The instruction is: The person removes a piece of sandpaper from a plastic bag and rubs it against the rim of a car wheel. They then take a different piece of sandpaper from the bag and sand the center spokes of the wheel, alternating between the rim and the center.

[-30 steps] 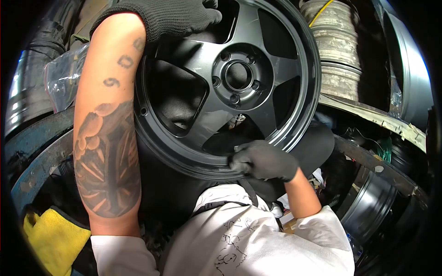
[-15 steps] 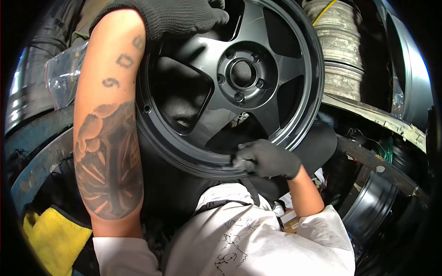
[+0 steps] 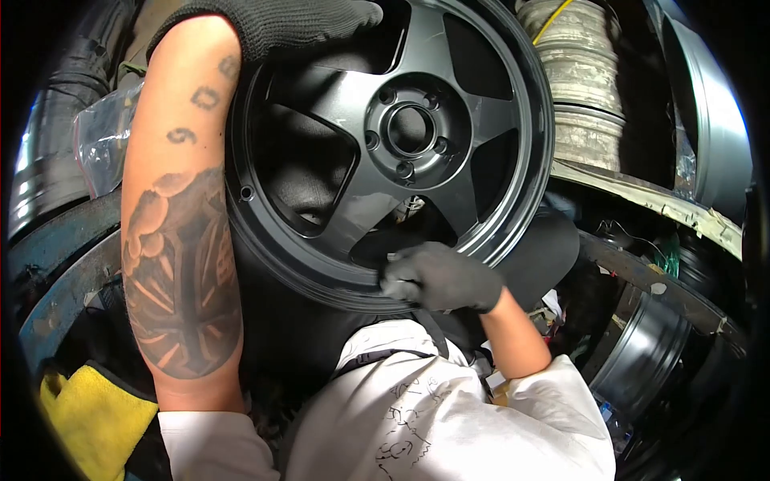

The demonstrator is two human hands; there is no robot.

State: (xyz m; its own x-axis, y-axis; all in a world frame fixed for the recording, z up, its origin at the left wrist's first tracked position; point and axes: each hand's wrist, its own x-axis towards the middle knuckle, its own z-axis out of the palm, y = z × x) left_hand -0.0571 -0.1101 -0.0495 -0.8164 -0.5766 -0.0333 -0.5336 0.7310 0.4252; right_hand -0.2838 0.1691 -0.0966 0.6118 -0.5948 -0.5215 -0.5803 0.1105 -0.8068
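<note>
A dark grey five-spoke wheel rim (image 3: pixel 373 188) fills the upper middle of the head view, its hub face toward me. My left hand (image 3: pixel 305 28), in a black knit glove, is closed over the rim's upper-left edge; some of its fingers pass out of sight. At the lower lip is my right hand (image 3: pixel 445 276), also in a black glove. Its fingers are curled together against the lip around something small and greyish that I cannot make out. Light scuffed patches show on the lower-left spoke.
Stacked bare-metal wheels (image 3: pixel 577 88) stand at the upper right beside a worn ledge (image 3: pixel 642 196). Another dark wheel (image 3: pixel 646 353) is at the lower right. A yellow cloth (image 3: pixel 100 421) hangs at lower left, and a clear plastic bag (image 3: pixel 104 140) lies left of my forearm.
The rim and both arms appear slightly farther left in view. My right hand has slid a little left along the lower lip, its fingers still curled. My left hand keeps its hold.
</note>
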